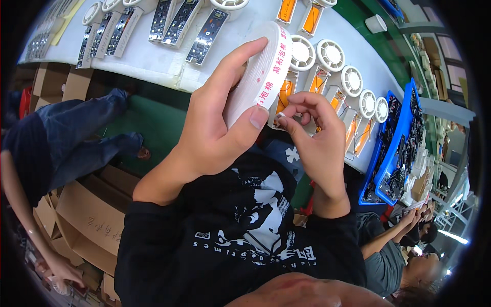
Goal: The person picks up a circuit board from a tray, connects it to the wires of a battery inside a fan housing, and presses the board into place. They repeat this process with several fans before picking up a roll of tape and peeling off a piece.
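Observation:
My left hand (209,125) grips a large roll of white adhesive tape (276,69) with pink print on its outer face. The thumb presses the near rim, and the fingers reach round the far side. Close by on the right, my right hand (323,138) has thumb and forefinger pinched by the roll's lower edge. A small white piece, perhaps tape, shows at those fingertips. Beyond both hands, several white fan-like units with round grilles (331,55) and orange battery packs (312,19) lie on the table. The roll and right hand partly cover one battery pack.
More units with dark circuit boards (206,36) line the white table (148,69) at the left. Blue trays (379,176) of dark parts stand at the right. Cardboard boxes (94,220) sit lower left. One person stands at the left; others work at the right.

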A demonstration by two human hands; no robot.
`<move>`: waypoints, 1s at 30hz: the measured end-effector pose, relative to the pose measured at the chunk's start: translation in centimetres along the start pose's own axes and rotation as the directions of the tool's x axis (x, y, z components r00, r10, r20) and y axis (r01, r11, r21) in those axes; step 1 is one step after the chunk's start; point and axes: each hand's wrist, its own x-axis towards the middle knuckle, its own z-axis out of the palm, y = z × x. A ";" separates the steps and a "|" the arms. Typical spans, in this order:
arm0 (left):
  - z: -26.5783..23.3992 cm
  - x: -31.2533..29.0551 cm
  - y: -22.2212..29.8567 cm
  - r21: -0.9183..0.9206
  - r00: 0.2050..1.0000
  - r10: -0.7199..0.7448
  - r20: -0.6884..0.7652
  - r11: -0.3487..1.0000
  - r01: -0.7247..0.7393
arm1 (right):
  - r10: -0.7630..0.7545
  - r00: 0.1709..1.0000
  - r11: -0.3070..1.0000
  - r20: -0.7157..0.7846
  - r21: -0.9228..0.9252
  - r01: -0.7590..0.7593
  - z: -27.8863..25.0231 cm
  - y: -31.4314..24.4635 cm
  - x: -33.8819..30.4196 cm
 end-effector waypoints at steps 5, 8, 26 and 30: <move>-0.2 0.2 -0.3 0.004 1.000 -0.004 0.000 1.000 0.004 | -0.074 0.997 0.977 -0.009 -0.201 0.071 0.0 -0.5 0.0; -0.3 0.3 -0.2 0.007 1.000 -0.024 0.014 1.000 0.024 | -0.151 0.988 0.942 0.034 -0.299 0.154 -0.2 -0.5 0.4; -0.4 -0.2 -0.7 0.081 0.998 0.044 0.033 0.996 -0.047 | -0.440 0.897 0.678 0.045 -0.639 0.364 -0.9 -0.5 0.1; -0.4 0.1 -1.1 0.144 0.989 0.143 0.042 0.978 -0.148 | -0.355 0.929 0.697 0.105 -0.633 0.338 -1.2 -0.6 -0.4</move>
